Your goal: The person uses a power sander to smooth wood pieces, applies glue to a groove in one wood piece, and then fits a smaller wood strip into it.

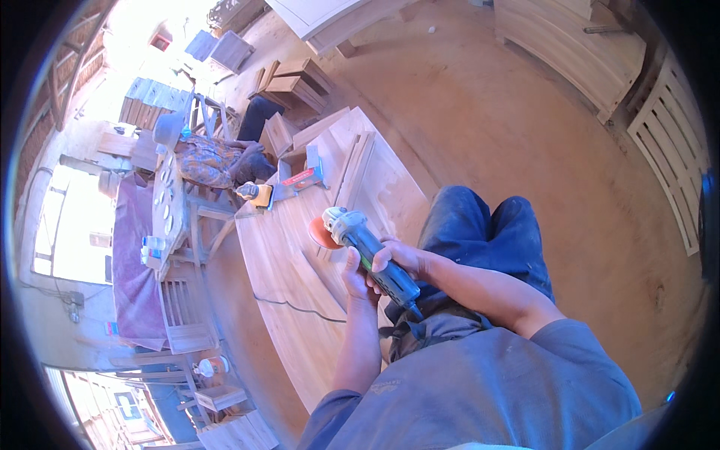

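Both my hands grip an angle grinder (371, 259) with a dark body and a silver head. My left hand (358, 276) wraps its near side, thumb up. My right hand (401, 256) closes over the body from the right. An orange-red disc (321, 233) sits at the far end of the tool, over a wooden panel (281, 330); whether it touches the wood I cannot tell. A narrow wooden board (328, 281) lies beneath and beside the grinder. The cord leaves its near end by my waist.
A yellow sander (260, 195), a red and grey box (304, 178) and wooden strips (354, 169) lie on the panel's far part. A dark cable (300, 307) crosses it. Another person (214, 161) sits beyond, at left. Slatted wooden frame (671, 142) and cabinet (574, 49) stand at right.
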{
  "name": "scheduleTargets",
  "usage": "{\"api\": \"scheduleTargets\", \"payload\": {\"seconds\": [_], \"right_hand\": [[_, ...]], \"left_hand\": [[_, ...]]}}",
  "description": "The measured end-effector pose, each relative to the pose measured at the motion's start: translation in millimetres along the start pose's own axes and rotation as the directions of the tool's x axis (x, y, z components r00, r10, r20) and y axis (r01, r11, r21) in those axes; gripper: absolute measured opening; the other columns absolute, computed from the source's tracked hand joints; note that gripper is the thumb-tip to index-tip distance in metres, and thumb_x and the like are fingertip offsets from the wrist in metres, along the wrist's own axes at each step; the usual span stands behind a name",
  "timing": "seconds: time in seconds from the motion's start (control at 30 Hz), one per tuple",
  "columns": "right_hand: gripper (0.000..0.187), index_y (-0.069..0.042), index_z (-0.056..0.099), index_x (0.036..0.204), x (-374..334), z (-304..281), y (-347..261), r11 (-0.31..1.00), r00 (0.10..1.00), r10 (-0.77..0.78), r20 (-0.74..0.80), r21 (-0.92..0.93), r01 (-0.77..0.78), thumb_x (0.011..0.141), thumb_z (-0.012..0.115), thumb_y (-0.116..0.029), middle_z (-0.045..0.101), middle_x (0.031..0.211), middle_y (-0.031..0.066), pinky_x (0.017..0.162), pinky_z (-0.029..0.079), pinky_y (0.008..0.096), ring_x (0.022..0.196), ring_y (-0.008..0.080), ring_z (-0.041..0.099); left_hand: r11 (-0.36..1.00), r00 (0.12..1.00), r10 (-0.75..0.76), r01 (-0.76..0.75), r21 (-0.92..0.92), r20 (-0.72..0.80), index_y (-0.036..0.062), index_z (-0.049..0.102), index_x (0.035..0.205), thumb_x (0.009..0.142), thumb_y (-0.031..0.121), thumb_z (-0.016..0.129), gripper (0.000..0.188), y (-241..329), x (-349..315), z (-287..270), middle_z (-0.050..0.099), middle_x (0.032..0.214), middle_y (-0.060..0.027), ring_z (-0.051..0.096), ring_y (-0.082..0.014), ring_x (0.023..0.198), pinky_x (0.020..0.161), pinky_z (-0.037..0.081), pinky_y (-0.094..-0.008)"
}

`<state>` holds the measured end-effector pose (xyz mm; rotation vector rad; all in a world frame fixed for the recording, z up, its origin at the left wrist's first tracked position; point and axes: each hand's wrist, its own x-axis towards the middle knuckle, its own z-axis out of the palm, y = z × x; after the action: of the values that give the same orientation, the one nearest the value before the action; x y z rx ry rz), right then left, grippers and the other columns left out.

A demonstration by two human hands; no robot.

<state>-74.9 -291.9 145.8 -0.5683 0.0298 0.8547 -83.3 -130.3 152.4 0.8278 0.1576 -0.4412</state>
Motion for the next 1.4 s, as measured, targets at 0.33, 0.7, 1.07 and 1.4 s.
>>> {"api": "scheduleTargets", "payload": {"seconds": [0.33, 0.7, 1.07, 1.4], "right_hand": [[0.060, 0.006, 0.063, 0.131, -31, 7, 7, 0.748, 0.990, -0.042, -0.133, -0.661, -0.057, 0.093, 0.073, -0.040, 0.073, 0.106, 0.0191, 0.069, 0.061, 0.0348, 0.082, 0.0256, 0.075], [0.049, 0.012, 0.056, 0.135, -30, -32, 32, 0.700, 0.949, -0.177, -0.260, -0.712, -0.064, 0.094, 0.066, -0.012, 0.071, 0.108, 0.0213, 0.073, 0.061, 0.0333, 0.090, 0.0252, 0.074], [0.048, 0.011, 0.053, 0.138, 6, -44, 21, 0.781, 0.927, -0.062, -0.371, -0.597, -0.187, 0.097, 0.063, -0.011, 0.069, 0.110, 0.0200, 0.077, 0.061, 0.0338, 0.092, 0.0245, 0.070], [0.044, 0.010, 0.057, 0.132, 34, -55, 24, 0.752, 0.881, -0.078, -0.466, -0.608, -0.255, 0.095, 0.067, -0.012, 0.071, 0.106, 0.0175, 0.073, 0.059, 0.0312, 0.088, 0.0201, 0.071]], "left_hand": [[0.972, 0.955, 0.203, -0.170, 0.161, -0.215, -0.0003, 0.062, 0.115, 0.095, 0.044, 0.066, 0.048, 0, -17, -21, 0.072, 0.090, -0.0170, 0.072, -0.0322, 0.078, 0.078, 0.061, -0.0450], [0.651, 0.631, 0.303, 0.410, 0.639, -0.714, -0.0009, 0.074, 0.093, 0.078, 0.034, 0.084, 0.039, 69, -117, -173, 0.072, 0.082, -0.0089, 0.070, -0.0198, 0.071, 0.066, 0.056, -0.0375], [0.423, 0.420, 0.474, 0.662, 0.618, -0.774, -0.0054, 0.077, 0.091, 0.072, 0.040, 0.086, 0.050, 94, -120, -313, 0.077, 0.086, -0.0171, 0.076, -0.0253, 0.080, 0.071, 0.057, -0.0423], [0.212, 0.296, 0.611, 0.832, 0.513, -0.734, -0.0059, 0.074, 0.107, 0.079, 0.048, 0.079, 0.061, 90, -92, -323, 0.075, 0.102, -0.0274, 0.074, -0.0417, 0.102, 0.087, 0.057, -0.0519]]}}
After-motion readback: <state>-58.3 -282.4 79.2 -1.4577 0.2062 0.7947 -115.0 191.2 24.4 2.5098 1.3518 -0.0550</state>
